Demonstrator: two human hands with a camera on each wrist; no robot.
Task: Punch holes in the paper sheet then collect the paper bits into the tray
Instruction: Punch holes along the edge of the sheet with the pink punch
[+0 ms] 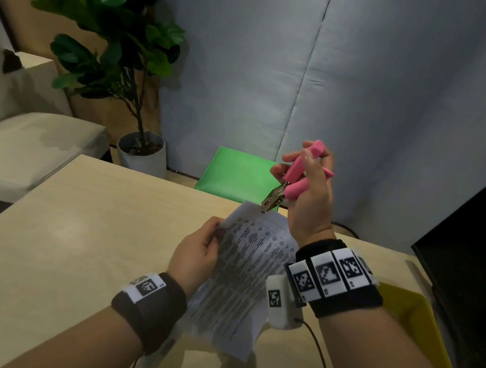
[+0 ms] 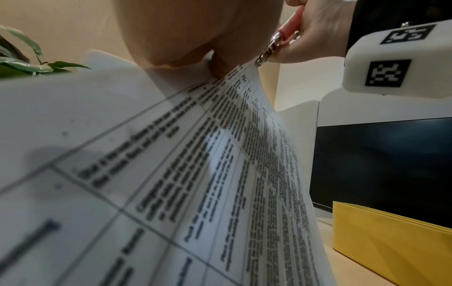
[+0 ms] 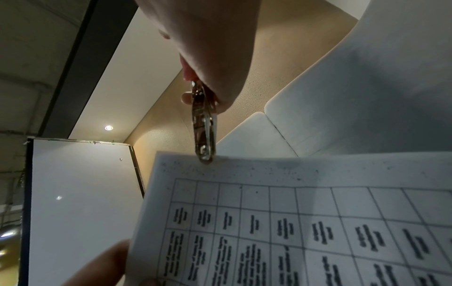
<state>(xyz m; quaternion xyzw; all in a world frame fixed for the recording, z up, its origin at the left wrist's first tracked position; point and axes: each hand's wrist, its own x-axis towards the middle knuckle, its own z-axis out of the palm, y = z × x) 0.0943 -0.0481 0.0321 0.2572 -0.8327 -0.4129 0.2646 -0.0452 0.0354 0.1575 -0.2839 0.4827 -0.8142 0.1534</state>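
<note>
My left hand [image 1: 200,250] pinches the left edge of a printed paper sheet [image 1: 244,272] and holds it up above the table. My right hand [image 1: 304,186] grips a pink-handled hole punch [image 1: 295,172]. The punch's metal head [image 1: 270,202] sits on the sheet's top edge. In the right wrist view the metal head [image 3: 204,131] straddles the top margin of the sheet [image 3: 293,222], near its left corner. The left wrist view shows the sheet [image 2: 171,183] up close with the punch head [image 2: 267,51] at its far edge. A yellow tray [image 1: 415,329] lies on the table under my right forearm.
The light wooden table [image 1: 69,236] spreads below both hands. A green folder [image 1: 236,175] lies at its far edge. A black monitor [image 1: 475,266] stands at the right, behind the yellow tray [image 2: 391,238]. A potted plant [image 1: 115,38] and a white chair [image 1: 20,144] are beyond the table.
</note>
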